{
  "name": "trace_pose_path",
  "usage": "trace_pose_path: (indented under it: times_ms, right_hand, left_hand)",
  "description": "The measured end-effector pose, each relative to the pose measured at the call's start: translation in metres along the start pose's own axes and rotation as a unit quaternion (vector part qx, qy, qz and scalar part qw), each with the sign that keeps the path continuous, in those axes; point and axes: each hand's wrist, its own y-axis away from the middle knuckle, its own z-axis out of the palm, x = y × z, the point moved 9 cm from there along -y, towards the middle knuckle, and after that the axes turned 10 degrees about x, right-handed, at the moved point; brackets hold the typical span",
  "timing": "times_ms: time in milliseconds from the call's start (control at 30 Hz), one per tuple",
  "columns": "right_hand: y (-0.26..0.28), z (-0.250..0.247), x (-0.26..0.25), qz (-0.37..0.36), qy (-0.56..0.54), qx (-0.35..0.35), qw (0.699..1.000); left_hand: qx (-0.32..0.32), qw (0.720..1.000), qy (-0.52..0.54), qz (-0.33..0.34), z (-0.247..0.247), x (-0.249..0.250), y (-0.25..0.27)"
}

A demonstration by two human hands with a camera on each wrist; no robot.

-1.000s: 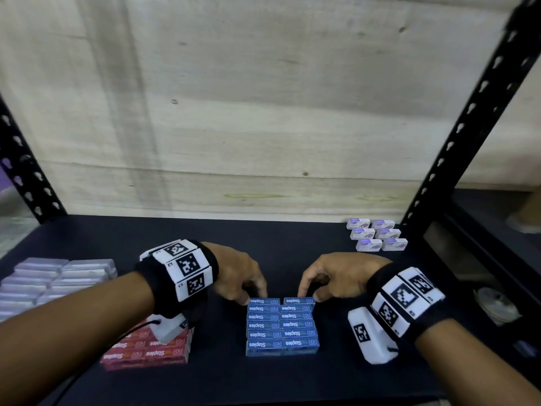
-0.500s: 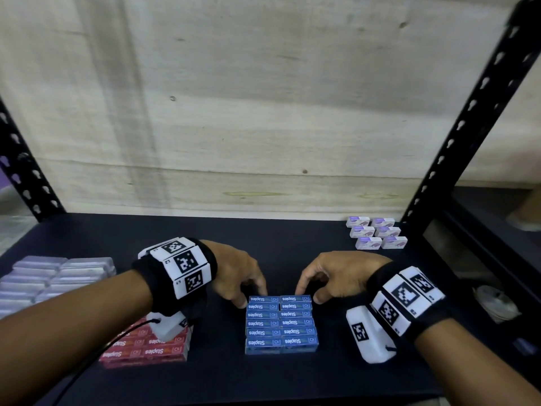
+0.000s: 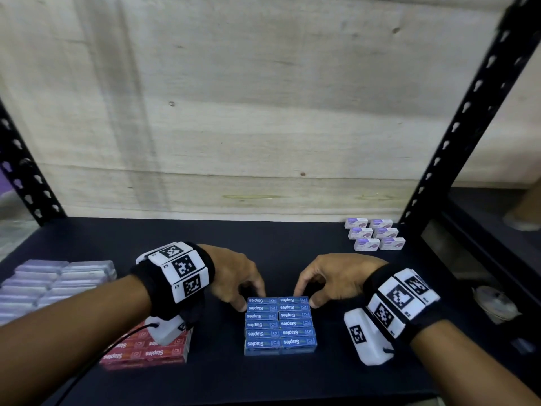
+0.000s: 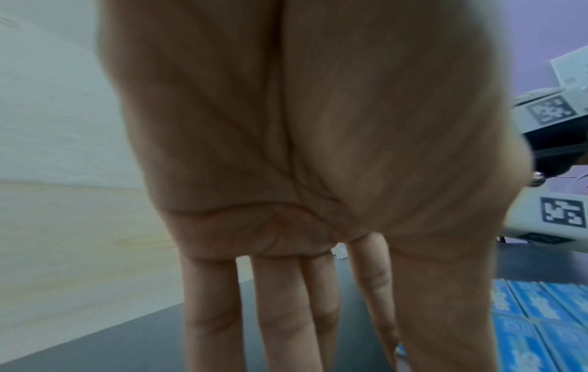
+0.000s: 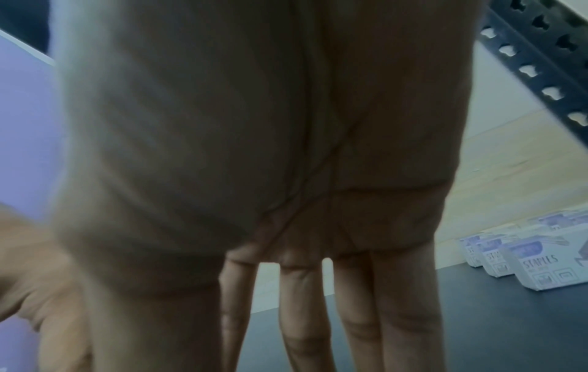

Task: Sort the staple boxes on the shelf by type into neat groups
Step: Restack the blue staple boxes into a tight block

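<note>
While both hands sit at the far end of the blue staple boxes (image 3: 280,325), I note the block stands mid-shelf (image 3: 263,379), two columns wide, its long axis running away from me and each box lying crosswise (labels read inverted). My left hand (image 3: 234,273) and right hand (image 3: 330,278) are palm-down, fingers straight, tips touching the farthest row, gripping nothing. Red boxes (image 3: 146,351) lie left, white boxes (image 3: 374,234) far right.
</note>
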Motion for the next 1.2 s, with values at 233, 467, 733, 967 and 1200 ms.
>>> trace_pose_path:
  times_ms: [233,467,733,967,1200]
  right_hand:
    - [0.006,0.000,0.002,0.031,-0.011,0.007,0.999]
    - [0.023,0.007,0.011,0.047,-0.057,0.054,0.996]
    - [0.029,0.013,-0.001,0.010,0.049,0.062,0.997]
    - [0.027,0.010,-0.011,-0.001,0.082,0.070,0.994]
    - [0.028,0.011,-0.012,-0.001,0.083,0.063,0.995]
  left_hand:
    - [0.002,0.999,0.013,-0.040,-0.003,-0.001,0.009]
    - [0.038,0.997,0.018,-0.059,0.003,0.003,0.030]
    - [0.056,0.996,-0.048,-0.047,0.004,0.012,0.030]
    - [0.056,0.998,-0.012,-0.032,0.007,0.014,0.025]
    - [0.047,0.999,-0.007,-0.024,0.007,0.015,0.021]
